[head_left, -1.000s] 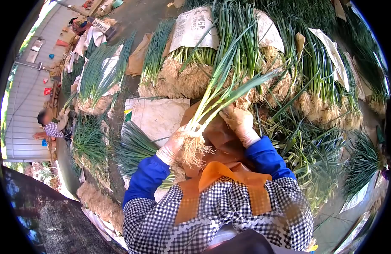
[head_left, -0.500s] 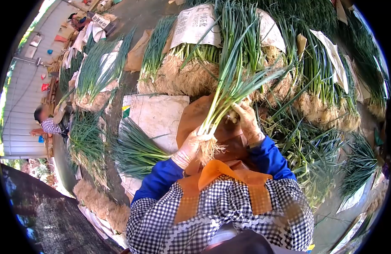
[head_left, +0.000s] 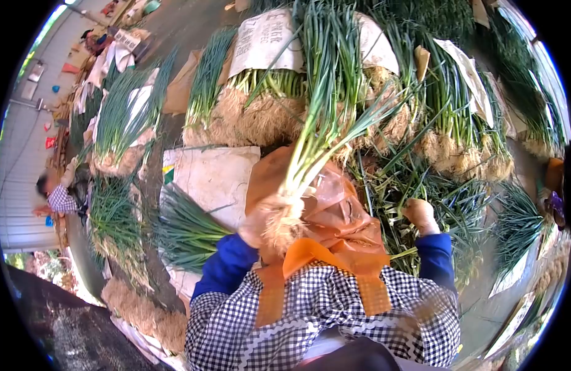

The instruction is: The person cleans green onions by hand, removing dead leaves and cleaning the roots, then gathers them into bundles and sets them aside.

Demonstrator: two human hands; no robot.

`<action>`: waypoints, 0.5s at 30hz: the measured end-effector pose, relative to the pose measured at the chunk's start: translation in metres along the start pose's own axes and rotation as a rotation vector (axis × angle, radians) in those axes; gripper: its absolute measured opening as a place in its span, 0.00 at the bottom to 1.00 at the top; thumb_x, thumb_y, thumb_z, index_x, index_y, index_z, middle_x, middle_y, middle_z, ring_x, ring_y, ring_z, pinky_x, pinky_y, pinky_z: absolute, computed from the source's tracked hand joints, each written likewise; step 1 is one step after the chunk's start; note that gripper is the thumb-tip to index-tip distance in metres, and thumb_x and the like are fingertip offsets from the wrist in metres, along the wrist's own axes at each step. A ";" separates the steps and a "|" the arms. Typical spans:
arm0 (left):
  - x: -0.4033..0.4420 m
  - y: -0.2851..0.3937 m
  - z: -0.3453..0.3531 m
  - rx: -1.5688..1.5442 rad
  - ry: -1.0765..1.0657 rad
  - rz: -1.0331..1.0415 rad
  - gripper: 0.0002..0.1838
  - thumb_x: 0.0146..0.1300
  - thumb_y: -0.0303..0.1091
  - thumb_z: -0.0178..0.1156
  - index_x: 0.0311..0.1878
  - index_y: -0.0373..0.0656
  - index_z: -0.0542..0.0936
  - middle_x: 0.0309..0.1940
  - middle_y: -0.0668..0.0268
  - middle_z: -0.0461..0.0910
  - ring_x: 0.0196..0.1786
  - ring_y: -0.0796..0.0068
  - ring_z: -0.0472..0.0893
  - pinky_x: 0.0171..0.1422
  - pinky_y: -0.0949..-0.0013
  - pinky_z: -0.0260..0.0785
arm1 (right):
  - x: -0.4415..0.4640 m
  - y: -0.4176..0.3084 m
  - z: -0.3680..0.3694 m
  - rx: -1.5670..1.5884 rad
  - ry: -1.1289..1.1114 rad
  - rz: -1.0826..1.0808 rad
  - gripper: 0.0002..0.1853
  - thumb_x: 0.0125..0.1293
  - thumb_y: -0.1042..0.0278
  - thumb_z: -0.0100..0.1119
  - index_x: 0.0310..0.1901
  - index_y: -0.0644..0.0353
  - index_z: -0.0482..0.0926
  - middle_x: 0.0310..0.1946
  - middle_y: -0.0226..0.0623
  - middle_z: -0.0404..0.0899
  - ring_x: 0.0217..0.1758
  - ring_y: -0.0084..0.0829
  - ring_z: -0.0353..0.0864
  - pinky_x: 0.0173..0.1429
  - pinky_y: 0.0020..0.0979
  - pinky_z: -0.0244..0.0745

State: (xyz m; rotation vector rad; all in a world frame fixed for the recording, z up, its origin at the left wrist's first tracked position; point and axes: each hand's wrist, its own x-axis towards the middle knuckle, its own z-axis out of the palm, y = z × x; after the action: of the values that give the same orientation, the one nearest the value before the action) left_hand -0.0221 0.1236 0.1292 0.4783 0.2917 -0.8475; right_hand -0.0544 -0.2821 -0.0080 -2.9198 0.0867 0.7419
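Observation:
My left hand (head_left: 255,224), smeared by motion, is closed around the root end of a small bunch of green onions (head_left: 298,167). Pale stalks and tangled roots hang over my lap, and the long leaves point away from me. Over to the right, my right hand (head_left: 419,213) is closed above a heap of loose green leaves and trimmings (head_left: 446,204); whatever its fingers may hold cannot be made out. An orange-brown plastic apron (head_left: 350,207) covers my lap beneath the bunch.
A trimmed bunch of green onions (head_left: 189,229) lies on a white sack (head_left: 214,176) at my left. Big root-on bundles (head_left: 260,111) stand ahead, partly wrapped in a printed sack (head_left: 267,43). More bundles (head_left: 461,130) are at the right. Another person (head_left: 63,198) sits far left.
My right hand has left the onion stalks and moved right and down to the heap of trimmings. My left hand has drawn the bunch slightly left and lower.

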 end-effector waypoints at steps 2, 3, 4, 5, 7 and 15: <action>-0.020 0.036 0.038 0.098 0.059 0.176 0.23 0.57 0.28 0.53 0.57 0.33 0.64 0.25 0.68 0.68 0.21 0.81 0.67 0.22 0.79 0.65 | 0.034 -0.005 0.001 0.412 0.120 -0.242 0.15 0.60 0.54 0.53 0.38 0.56 0.80 0.28 0.40 0.81 0.33 0.41 0.80 0.40 0.35 0.75; -0.032 0.060 0.047 0.082 0.075 0.283 0.23 0.56 0.31 0.55 0.55 0.33 0.66 0.29 0.65 0.71 0.22 0.82 0.69 0.20 0.80 0.64 | 0.045 -0.033 -0.021 0.574 0.139 -0.312 0.15 0.61 0.54 0.52 0.39 0.55 0.80 0.30 0.40 0.81 0.35 0.41 0.81 0.42 0.34 0.75; -0.041 0.088 0.070 0.106 0.017 0.379 0.21 0.59 0.30 0.53 0.55 0.34 0.65 0.27 0.66 0.70 0.21 0.82 0.67 0.19 0.80 0.63 | 0.046 -0.065 -0.053 0.626 0.184 -0.142 0.14 0.62 0.54 0.51 0.39 0.55 0.80 0.29 0.40 0.81 0.33 0.38 0.81 0.41 0.33 0.75; -0.054 0.113 0.089 0.082 -0.062 0.493 0.20 0.62 0.29 0.51 0.55 0.33 0.63 0.28 0.67 0.69 0.22 0.82 0.66 0.19 0.81 0.62 | 0.059 -0.083 -0.068 0.620 0.330 -0.224 0.15 0.62 0.53 0.53 0.39 0.54 0.80 0.29 0.41 0.81 0.33 0.36 0.81 0.40 0.33 0.74; -0.070 0.146 0.138 0.105 -0.277 0.685 0.18 0.65 0.30 0.47 0.56 0.33 0.62 0.29 0.68 0.68 0.23 0.82 0.66 0.19 0.81 0.61 | 0.087 -0.117 -0.100 0.696 0.196 -0.043 0.19 0.61 0.46 0.51 0.39 0.52 0.81 0.29 0.39 0.81 0.32 0.36 0.81 0.40 0.34 0.74; 0.009 0.159 0.095 0.616 0.294 0.787 0.18 0.55 0.33 0.59 0.48 0.40 0.70 0.31 0.71 0.73 0.27 0.82 0.71 0.29 0.80 0.67 | 0.205 -0.132 -0.018 0.964 0.324 -0.143 0.17 0.59 0.53 0.58 0.35 0.62 0.78 0.26 0.42 0.79 0.29 0.37 0.79 0.35 0.31 0.73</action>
State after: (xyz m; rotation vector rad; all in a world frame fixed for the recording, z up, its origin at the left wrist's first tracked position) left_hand 0.1124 0.1592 0.2523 1.2019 0.0813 -0.0692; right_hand 0.1453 -0.1591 -0.0754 -2.0500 0.1975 0.1123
